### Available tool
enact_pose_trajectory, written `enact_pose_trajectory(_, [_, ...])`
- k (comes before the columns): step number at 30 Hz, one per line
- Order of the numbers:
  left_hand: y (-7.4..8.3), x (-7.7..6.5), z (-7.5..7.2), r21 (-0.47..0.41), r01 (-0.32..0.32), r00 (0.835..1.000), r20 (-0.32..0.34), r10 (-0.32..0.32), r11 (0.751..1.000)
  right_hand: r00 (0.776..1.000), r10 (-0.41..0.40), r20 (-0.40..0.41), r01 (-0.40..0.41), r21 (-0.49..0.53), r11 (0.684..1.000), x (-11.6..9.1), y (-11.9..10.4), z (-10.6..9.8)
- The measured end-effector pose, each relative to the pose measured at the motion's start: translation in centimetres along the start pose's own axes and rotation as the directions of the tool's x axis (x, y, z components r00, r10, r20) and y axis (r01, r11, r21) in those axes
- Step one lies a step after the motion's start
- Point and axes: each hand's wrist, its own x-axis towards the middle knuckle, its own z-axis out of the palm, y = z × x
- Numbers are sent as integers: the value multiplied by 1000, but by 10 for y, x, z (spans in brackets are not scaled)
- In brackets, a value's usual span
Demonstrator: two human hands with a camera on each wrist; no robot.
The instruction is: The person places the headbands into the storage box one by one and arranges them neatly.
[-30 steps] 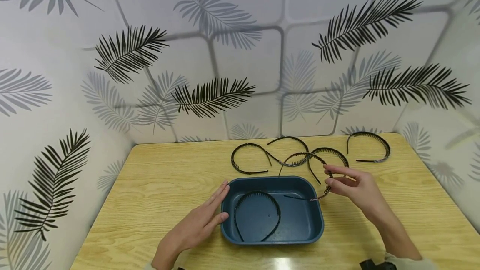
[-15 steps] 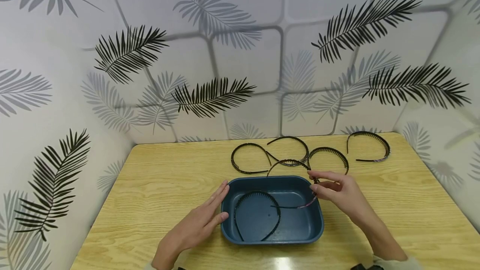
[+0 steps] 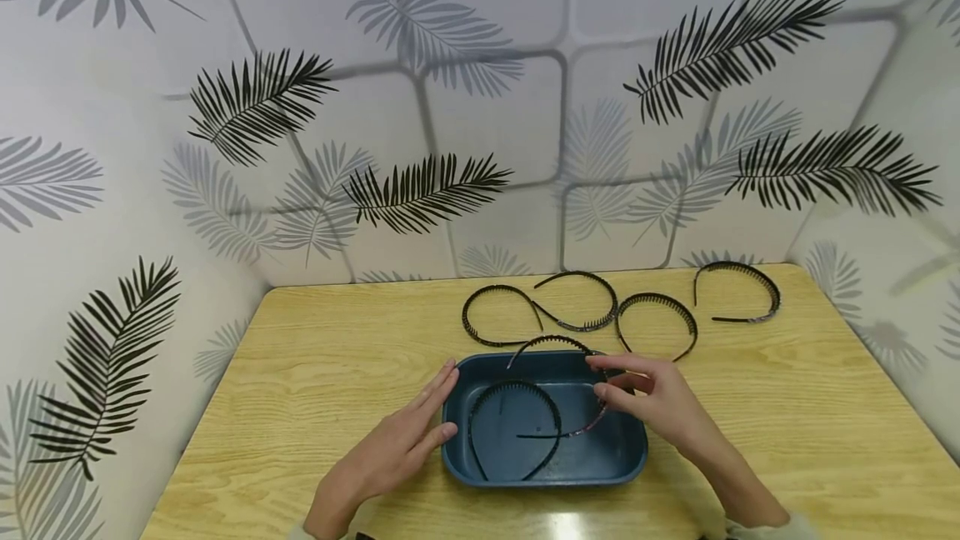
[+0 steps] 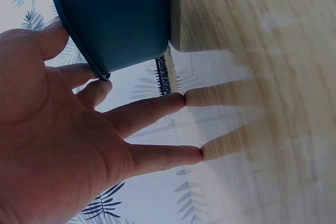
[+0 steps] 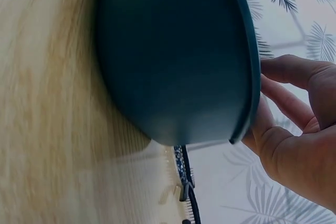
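A dark headband point(image 3: 553, 340) with small teeth is pinched between the thumb and fingers of my right hand point(image 3: 660, 398), over the right half of a blue plastic bin point(image 3: 637, 461). Inside the bin, on the left, lies another black toothed headband point(image 3: 558, 423). My left hand point(image 3: 397, 444) rests against the bin's left rim with its fingers straight. In the left wrist view two fingertips of the left hand point(image 4: 79, 124) touch the table while others touch the rim. The bin wall hides the pinched headband in the right wrist view.
Behind the bin on the wooden table point(image 3: 337, 357) lie several more headbands: one at left point(image 3: 467, 319), one beside it point(image 3: 611, 294), one nearer the right hand point(image 3: 660, 298) and one at far right point(image 3: 772, 290). A leaf-patterned wall point(image 3: 495, 132) stands behind.
My right hand has moved left and slightly toward me, carrying the pinched headband from the bin's right edge to over its inside. My left hand has stayed at the rim.
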Motion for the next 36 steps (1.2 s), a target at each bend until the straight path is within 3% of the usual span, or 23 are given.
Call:
enact_pose_trajectory(5, [0, 0, 0, 7, -5, 1000, -1, 5, 1000, 999, -6, 34, 8, -53, 999, 1, 1, 9])
enact_pose_trajectory(14, [0, 0, 0, 10, -4, 1000, -1, 4, 1000, 995, -87, 57, 92, -79, 993, 3, 1, 25])
enact_pose_trajectory(31, [-1, 0, 0, -4, 7, 1000, 8, -7, 1000, 993, -23, 118, 41, -150, 988, 3, 2, 46])
enact_pose_trajectory(36, [-1, 0, 0, -10, 12, 1000, 10, -12, 1000, 991, -38, 128, 62, -188, 980, 4, 4, 48])
